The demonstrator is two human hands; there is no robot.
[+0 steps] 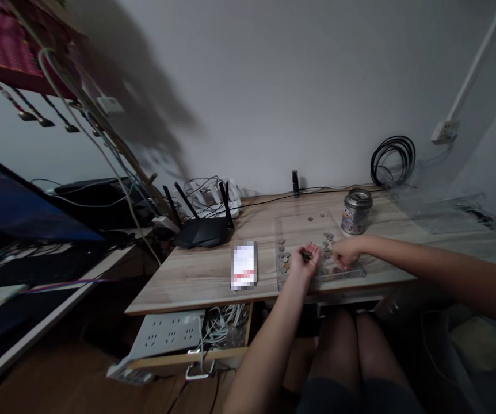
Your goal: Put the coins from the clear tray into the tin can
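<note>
Palm up and cupped, my left hand (309,257) holds several dark coins (306,255) over a clear plastic tray (293,227) on the desk. My right hand (346,254) reaches down at the tray's right side, fingers bent together by the coins there; whatever is between the fingertips is hidden. Coins (285,261) lie in a group along the tray's left side. More coins (327,246) sit between my two hands, and a few are at the back of the tray. A round patterned tin with a slotted lid (357,211) stands upright behind my right hand.
A blurred white card or phone (243,265) lies left of the tray. Farther left is a black router (202,231) with antennas. Below, an open drawer (226,328) holds cables and a power strip. A coiled black cable (392,160) leans on the wall.
</note>
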